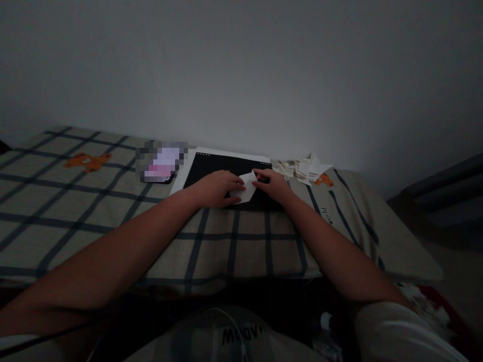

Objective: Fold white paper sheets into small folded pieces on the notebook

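A small piece of white folded paper (pixel 247 188) lies between my hands, over a black sheet or notebook cover (pixel 211 171) with punched holes along its far edge. My left hand (pixel 219 188) rests on the paper's left side, its fingers stretched out and pressing it down. With thumb and forefinger, my right hand (pixel 271 183) pinches the paper's upper right corner. Under the black sheet, white paper (pixel 180 180) sticks out at the left. Just beyond my right hand sits a heap of folded white paper pieces (pixel 302 168).
A checked cloth (pixel 234 236) with dark stripes and orange bear figures covers the table. To the left lies a phone (pixel 162 163) with a blurred, lit screen. A plain grey wall (pixel 241 75) stands behind the table. Below its front edge, at the right, is a clear bottle (pixel 326 337).
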The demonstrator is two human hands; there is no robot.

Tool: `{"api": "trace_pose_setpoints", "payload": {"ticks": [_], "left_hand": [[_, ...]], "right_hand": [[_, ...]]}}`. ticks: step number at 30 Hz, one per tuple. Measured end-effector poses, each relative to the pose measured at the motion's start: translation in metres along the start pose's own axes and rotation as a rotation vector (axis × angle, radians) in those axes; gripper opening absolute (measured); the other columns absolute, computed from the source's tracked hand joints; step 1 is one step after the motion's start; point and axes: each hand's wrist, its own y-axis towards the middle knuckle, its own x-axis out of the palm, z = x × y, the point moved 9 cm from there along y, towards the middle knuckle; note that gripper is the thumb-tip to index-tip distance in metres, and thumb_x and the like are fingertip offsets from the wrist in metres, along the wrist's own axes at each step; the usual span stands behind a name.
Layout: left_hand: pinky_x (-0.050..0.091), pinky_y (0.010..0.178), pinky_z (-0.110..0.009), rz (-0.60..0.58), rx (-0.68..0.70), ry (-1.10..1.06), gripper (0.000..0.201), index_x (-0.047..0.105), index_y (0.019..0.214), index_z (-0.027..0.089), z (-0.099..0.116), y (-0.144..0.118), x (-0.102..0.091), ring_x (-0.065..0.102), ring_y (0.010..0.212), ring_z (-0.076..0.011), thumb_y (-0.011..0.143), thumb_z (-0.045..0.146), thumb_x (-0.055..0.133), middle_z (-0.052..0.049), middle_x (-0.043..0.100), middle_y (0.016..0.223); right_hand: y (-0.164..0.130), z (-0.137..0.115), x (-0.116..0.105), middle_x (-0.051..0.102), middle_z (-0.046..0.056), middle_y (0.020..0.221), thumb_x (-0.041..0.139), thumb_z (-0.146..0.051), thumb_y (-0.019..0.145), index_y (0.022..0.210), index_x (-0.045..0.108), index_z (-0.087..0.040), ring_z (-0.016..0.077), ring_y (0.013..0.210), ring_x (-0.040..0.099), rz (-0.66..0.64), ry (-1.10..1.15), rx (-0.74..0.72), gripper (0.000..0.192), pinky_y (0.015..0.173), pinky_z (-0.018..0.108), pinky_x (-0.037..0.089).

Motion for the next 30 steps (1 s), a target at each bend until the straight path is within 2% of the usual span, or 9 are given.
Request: {"api": "trace_pose_setpoints", "payload": {"ticks": [4,7,11,17,26,30], "left_hand": [[0.029,0.111,-0.041,-0.016,-0.012,-0.017,0.039,0.062,0.125,0.026,-0.003,0.000,0.003,0.053,0.123,-0.0217,0.090,0.040,0.052,-0.003,0.060,0.133],[0.024,0.114,-0.043,-0.051,-0.054,-0.005,0.036,0.062,0.123,0.026,-0.006,0.001,0.005,0.052,0.126,-0.0201,0.092,0.040,0.049,-0.002,0.060,0.134],[0.023,0.114,-0.046,-0.086,-0.109,-0.001,0.036,0.062,0.122,0.026,-0.011,0.001,0.005,0.051,0.126,-0.0201,0.093,0.041,0.048,-0.003,0.059,0.135],[0.019,0.116,-0.048,-0.124,-0.140,-0.035,0.037,0.061,0.124,0.027,-0.021,-0.002,0.007,0.049,0.129,-0.0203,0.091,0.042,0.052,-0.004,0.057,0.138],[0.018,0.115,-0.051,-0.128,-0.155,-0.043,0.043,0.054,0.132,0.025,-0.017,-0.002,0.004,0.050,0.128,-0.0217,0.091,0.038,0.052,-0.006,0.057,0.137],[0.015,0.116,-0.053,-0.141,-0.103,0.042,0.040,0.056,0.131,0.027,-0.009,-0.002,0.004,0.048,0.130,-0.0220,0.093,0.034,0.047,-0.006,0.055,0.139]], "right_hand": [[0.000,0.003,0.000,0.067,0.003,0.078,0.068,-0.025,0.076,0.086,0.071,-0.018,0.0155,0.070,0.057,-0.029,0.032,0.063,0.013,0.066,0.030,0.044],[-0.002,-0.001,0.000,0.067,0.002,0.077,0.068,-0.024,0.077,0.076,0.068,-0.018,0.0153,0.070,0.057,-0.037,0.020,0.052,0.006,0.067,0.029,0.044],[-0.004,-0.015,-0.002,0.070,0.004,0.081,0.066,-0.021,0.079,0.077,0.067,-0.019,0.0173,0.077,0.061,-0.038,-0.018,-0.032,0.003,0.074,0.032,0.047],[-0.011,-0.039,0.001,0.073,0.005,0.093,0.063,-0.010,0.076,0.081,0.068,-0.020,0.0201,0.091,0.064,-0.131,-0.036,-0.288,0.012,0.085,0.037,0.049],[-0.017,-0.047,0.006,0.073,0.005,0.107,0.062,-0.014,0.081,0.092,0.074,-0.022,0.0198,0.101,0.064,-0.324,-0.165,-0.355,0.018,0.091,0.038,0.049],[-0.021,-0.053,0.003,0.074,0.005,0.106,0.060,-0.021,0.085,0.093,0.075,-0.023,0.0202,0.100,0.063,-0.325,-0.191,-0.370,0.017,0.090,0.039,0.049]]}}
